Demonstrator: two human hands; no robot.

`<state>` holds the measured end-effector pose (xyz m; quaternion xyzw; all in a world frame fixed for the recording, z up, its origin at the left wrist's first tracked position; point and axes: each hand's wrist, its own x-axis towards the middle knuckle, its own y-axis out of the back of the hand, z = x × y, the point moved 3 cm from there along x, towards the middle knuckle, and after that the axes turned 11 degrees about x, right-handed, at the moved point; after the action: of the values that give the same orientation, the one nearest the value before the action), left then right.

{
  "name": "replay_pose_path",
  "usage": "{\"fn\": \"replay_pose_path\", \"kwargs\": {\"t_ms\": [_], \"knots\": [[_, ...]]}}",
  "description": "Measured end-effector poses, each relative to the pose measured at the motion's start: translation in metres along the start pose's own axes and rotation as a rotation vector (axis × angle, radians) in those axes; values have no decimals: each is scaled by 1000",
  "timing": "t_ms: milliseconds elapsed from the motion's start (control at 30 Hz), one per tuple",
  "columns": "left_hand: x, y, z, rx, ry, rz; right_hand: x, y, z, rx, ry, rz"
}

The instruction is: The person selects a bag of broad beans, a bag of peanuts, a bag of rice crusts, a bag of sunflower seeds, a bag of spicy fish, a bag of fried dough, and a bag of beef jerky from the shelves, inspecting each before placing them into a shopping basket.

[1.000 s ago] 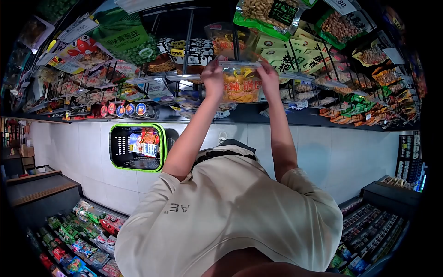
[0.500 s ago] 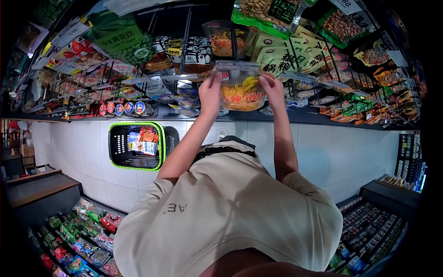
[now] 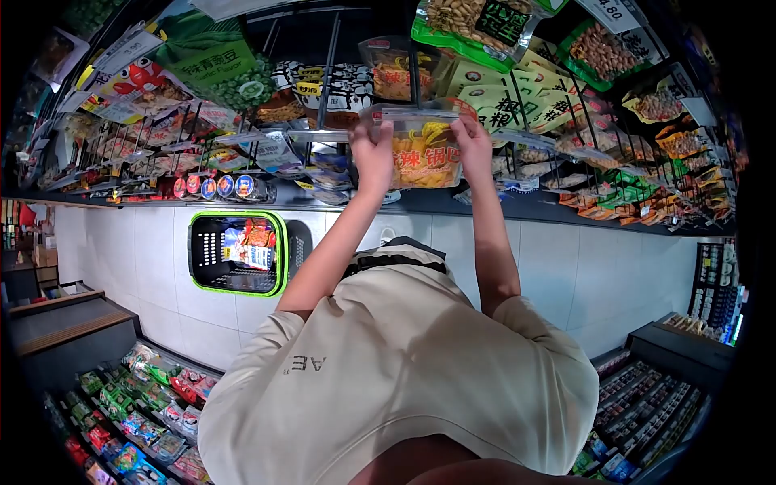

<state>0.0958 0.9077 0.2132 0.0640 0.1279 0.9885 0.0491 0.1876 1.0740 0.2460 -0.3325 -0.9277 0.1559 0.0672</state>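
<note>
Both my hands hold a clear snack bag [image 3: 427, 162] with red lettering and yellow-orange pieces inside, in front of the shelf. My left hand [image 3: 373, 158] grips its left edge, fingers partly hidden behind the bag. On the opposite edge, near the top corner, my right hand [image 3: 474, 149] is closed on the bag with the thumb in front. Just beyond it, a similar snack bag [image 3: 396, 77] stands on the shelf, beside black-and-white packets [image 3: 347, 97] and pale green packets [image 3: 493, 101].
A black shopping basket [image 3: 279, 267] with a green rim stands on the floor to the left, holding several packets. Price-tag rails and wire dividers run along the shelf [image 3: 533, 206]. Low racks of packaged goods [image 3: 145, 412] lie behind me on both sides.
The bag has shifted slightly up toward the shelf, and its top now leans away from me. Both hands have moved with it, still gripping its sides.
</note>
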Motion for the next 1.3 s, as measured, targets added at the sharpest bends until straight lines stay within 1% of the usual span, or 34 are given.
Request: {"fn": "replay_pose_path", "kwargs": {"t_ms": [33,133,200,267,367,433,500,533,600,633,700,733,800,867,1000,1100,1200,1300], "knots": [[1,-2,-6,0,1,3,0,0,2,49,-6,9],[4,-3,-11,44,-33,20,1,-1,3,67,7,43],[0,-1,-6,148,12,-23,0,-4,2,101,9,41],[-6,3,5,133,-6,-10,-1,-6,0,135,8,41],[-11,6,7,126,-36,10,-3,-6,-1,110,26,45],[-13,7,6,135,-46,20,-5,-2,-1,-37,65,79],[-18,11,17,-22,34,3,-9,-4,-9,-16,53,87],[-18,11,15,-22,38,4,-11,-4,-13,7,44,96],[-13,9,12,-214,103,-45,-11,-6,-15,3,57,103],[-11,8,12,-214,102,-44,-11,-8,-16,0,73,111],[-7,6,14,-285,176,-72,-11,-10,-17,-10,70,141],[-4,5,17,-287,172,-70,-11,-11,-17,-19,65,171],[1,2,22,-365,62,-11,-10,-10,-6,-8,104,142],[2,3,20,-339,82,-1,-15,-18,-10,10,159,118],[-7,4,16,-343,157,24,-20,-17,-9,-90,138,99],[-8,5,13,-269,188,15,-22,-19,-7,-73,140,81],[-8,4,9,-322,224,8,-23,-26,-9,-24,176,79],[-8,2,6,-359,209,34,-21,-22,-4,-32,141,62]]}}
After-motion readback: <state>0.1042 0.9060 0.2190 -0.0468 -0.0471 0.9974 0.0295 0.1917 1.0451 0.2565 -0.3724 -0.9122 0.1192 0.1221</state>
